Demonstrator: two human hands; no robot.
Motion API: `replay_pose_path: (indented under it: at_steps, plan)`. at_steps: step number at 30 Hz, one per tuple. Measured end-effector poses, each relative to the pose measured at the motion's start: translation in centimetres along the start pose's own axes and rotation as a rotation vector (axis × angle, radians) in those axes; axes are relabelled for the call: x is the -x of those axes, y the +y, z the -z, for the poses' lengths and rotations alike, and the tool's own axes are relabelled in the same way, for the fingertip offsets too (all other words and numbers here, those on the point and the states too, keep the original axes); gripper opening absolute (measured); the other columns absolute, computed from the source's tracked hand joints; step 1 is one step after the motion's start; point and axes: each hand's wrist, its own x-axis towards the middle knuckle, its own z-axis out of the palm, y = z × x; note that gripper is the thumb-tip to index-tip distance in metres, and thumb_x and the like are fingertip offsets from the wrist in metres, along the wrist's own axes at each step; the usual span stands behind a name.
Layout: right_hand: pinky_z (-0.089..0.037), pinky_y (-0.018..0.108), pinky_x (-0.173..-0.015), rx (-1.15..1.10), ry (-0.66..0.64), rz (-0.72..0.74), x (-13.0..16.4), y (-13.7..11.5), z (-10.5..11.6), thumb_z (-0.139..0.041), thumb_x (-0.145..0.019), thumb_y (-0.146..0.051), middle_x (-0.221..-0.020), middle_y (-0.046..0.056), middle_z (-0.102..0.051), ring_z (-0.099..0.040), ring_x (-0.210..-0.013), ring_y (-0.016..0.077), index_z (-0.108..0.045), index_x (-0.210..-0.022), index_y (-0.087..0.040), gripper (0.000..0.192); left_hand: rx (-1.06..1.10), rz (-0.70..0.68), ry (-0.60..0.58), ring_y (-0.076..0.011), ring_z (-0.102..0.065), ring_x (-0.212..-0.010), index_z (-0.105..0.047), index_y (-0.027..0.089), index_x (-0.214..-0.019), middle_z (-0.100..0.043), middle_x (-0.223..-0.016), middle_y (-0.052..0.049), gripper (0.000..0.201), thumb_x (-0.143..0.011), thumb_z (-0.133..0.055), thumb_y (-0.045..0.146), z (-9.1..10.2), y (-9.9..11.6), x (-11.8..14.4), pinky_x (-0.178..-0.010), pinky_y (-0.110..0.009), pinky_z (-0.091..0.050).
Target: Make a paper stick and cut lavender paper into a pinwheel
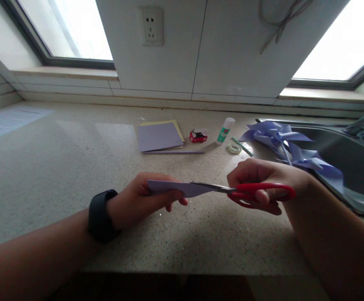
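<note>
My left hand grips a lilac sheet of paper, held nearly flat above the speckled counter. My right hand holds red-handled scissors with fingers through the loops. The metal blades point left and meet the paper's right edge. A black watch sits on my left wrist.
Further back lie a stack of lilac and yellow paper, a lilac stick, a small red box, a glue stick, a tape roll and lilac paper pinwheels. A sink is at the right. A wall socket is above.
</note>
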Motion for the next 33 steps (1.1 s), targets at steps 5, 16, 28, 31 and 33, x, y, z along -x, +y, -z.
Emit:
replay_pose_path:
  at_steps: [5,16,28,31,33]
  plan:
    - [-0.043,0.011,-0.036,-0.03,0.023,-0.024,-0.1,0.0,-0.2,-0.085,-0.076,-0.047,-0.06,-0.003,-0.059,-0.052,-0.039,0.0039,-0.063,-0.083,-0.009,0.044,0.005,-0.008,-0.011,-0.009,-0.063,-0.066,-0.077,0.015,-0.094,-0.077,-0.087,-0.006,0.016,-0.095,-0.066,0.027,0.0,0.0,0.1,-0.063,-0.019,-0.053]
    - [-0.04,0.011,-0.034,-0.079,-0.022,0.002,-0.9,0.5,-0.7,-0.083,-0.078,-0.047,-0.053,-0.002,-0.059,-0.049,-0.036,0.0041,-0.063,-0.081,-0.008,0.044,-0.069,-0.049,-0.062,-0.0099,-0.064,-0.066,-0.077,0.014,-0.092,-0.077,-0.085,-0.006,0.016,-0.095,-0.064,0.023,0.0,0.5,-0.2,-0.062,-0.019,-0.055]
    - [-0.037,0.011,-0.033,-0.025,-0.043,0.077,-1.2,0.7,-0.6,-0.076,-0.085,-0.049,-0.054,-0.004,-0.056,-0.048,-0.036,0.0039,-0.061,-0.084,-0.009,0.042,-0.021,-0.058,-0.048,-0.0087,-0.064,-0.067,-0.077,0.014,-0.094,-0.077,-0.086,-0.005,0.014,-0.095,-0.065,0.02,-0.2,0.5,-0.1,-0.064,-0.018,-0.055]
    - [-0.037,0.012,-0.032,-0.032,-0.075,0.074,-1.3,0.8,-0.4,-0.078,-0.082,-0.051,-0.055,-0.004,-0.057,-0.047,-0.036,0.0039,-0.061,-0.082,-0.01,0.044,-0.03,-0.066,-0.05,-0.0092,-0.065,-0.068,-0.077,0.014,-0.094,-0.077,-0.086,-0.005,0.014,-0.095,-0.064,0.019,-0.2,0.5,-0.2,-0.064,-0.018,-0.055]
    - [-0.037,0.012,-0.032,-0.034,-0.087,0.072,-1.4,0.9,-0.3,-0.078,-0.082,-0.051,-0.055,-0.004,-0.058,-0.047,-0.035,0.0038,-0.061,-0.083,-0.01,0.045,-0.044,-0.072,-0.051,-0.0096,-0.065,-0.068,-0.077,0.014,-0.094,-0.077,-0.085,-0.005,0.014,-0.095,-0.064,0.019,-0.1,0.5,-0.2,-0.064,-0.019,-0.055]
